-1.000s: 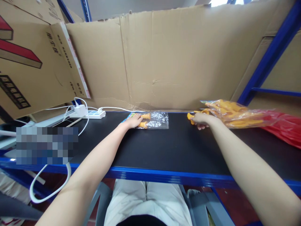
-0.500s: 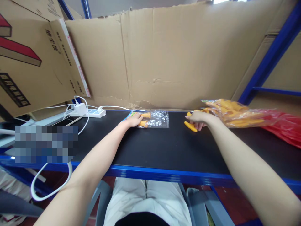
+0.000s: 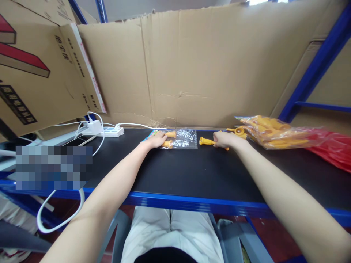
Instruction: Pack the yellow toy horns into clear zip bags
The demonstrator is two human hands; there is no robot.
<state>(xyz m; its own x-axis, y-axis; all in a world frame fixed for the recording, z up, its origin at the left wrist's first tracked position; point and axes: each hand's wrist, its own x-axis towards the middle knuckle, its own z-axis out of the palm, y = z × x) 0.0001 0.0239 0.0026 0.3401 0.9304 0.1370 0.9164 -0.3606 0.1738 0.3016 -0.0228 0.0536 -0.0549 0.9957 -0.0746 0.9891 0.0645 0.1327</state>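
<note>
A small clear plastic bag (image 3: 183,138) lies on the black shelf top (image 3: 175,171) near the cardboard back wall. Two orange plastic pieces (image 3: 168,140) sit at its left end. My left hand (image 3: 156,140) rests on that end of the bag, fingers on the pieces. My right hand (image 3: 225,139) grips an orange stick-shaped piece (image 3: 206,141) that points left, its tip just right of the bag. An orange ring piece (image 3: 239,130) lies behind my right hand.
A large clear bag of orange pieces (image 3: 270,133) lies on the right, with red plastic (image 3: 333,148) beside it. A white power strip (image 3: 102,131) with cables sits back left. Cardboard (image 3: 192,69) walls the back; blue shelf posts (image 3: 315,65) stand right.
My right hand left the big bag and moved left with an orange stick piece, now close to the small bag. My left hand stayed on the small bag.
</note>
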